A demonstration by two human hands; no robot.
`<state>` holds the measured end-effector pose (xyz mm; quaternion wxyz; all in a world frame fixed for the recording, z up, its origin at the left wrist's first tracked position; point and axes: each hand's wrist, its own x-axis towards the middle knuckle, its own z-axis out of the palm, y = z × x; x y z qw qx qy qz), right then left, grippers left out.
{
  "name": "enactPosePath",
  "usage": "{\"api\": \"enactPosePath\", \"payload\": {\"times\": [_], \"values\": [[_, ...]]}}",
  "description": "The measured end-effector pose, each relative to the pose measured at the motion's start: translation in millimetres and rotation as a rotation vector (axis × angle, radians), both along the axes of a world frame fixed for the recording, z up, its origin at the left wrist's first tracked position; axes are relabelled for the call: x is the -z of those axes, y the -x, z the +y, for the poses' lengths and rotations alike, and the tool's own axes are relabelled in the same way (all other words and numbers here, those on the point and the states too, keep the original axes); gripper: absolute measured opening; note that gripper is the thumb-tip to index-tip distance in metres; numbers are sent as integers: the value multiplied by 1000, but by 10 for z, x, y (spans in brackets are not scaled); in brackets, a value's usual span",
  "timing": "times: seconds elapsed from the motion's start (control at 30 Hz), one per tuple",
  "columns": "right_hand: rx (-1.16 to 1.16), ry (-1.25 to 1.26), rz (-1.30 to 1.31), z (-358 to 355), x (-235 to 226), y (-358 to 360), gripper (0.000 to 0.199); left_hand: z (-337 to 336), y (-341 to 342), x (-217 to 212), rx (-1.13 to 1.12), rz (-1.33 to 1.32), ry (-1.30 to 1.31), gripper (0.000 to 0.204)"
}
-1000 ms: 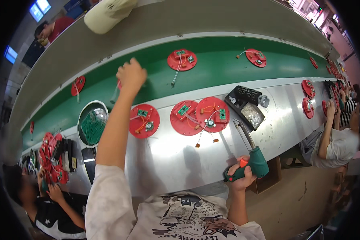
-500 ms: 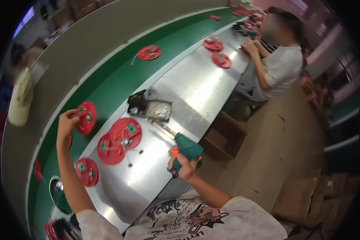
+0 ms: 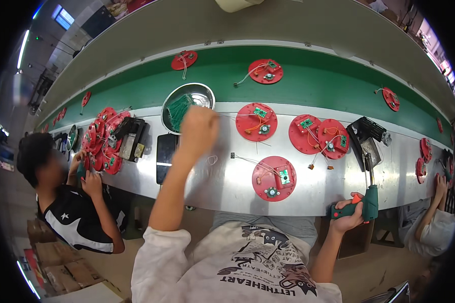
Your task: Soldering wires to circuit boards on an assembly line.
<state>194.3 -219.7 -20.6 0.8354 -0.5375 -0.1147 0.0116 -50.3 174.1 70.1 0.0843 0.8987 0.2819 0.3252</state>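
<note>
My right hand (image 3: 350,214) grips a green soldering gun (image 3: 370,202) with an orange trigger. Its thin metal barrel points up to a black stand with a tray (image 3: 365,144). My left hand (image 3: 200,126) is raised over the near edge of a steel bowl (image 3: 207,92) holding green strips. Its fingers are curled in, and what they pinch is hidden. A white lead from a red disc (image 3: 243,129) with a green circuit board reaches toward these fingers. A second red disc (image 3: 265,178) lies nearer me, and two overlapping red discs (image 3: 301,144) sit to the right.
A black phone-like slab (image 3: 163,169) lies left of my forearm on the metal table (image 3: 222,194). More red discs lie on the green belt (image 3: 136,86) behind. One co-worker (image 3: 60,192) sits at the left by piled discs, another (image 3: 435,222) at the right.
My view has swung left. My left hand has gone from a red disc over the green belt to beside the steel bowl. The right hand still holds the soldering gun.
</note>
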Motion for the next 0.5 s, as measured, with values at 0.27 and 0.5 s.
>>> {"api": "enactPosePath", "payload": {"times": [0.27, 0.5], "values": [[22, 48, -21, 38, -65, 5, 33, 845, 272, 111, -82, 370, 278, 15], [3, 84, -23, 81, -126, 56, 30, 883, 379, 154, -112, -22, 503, 18]]}}
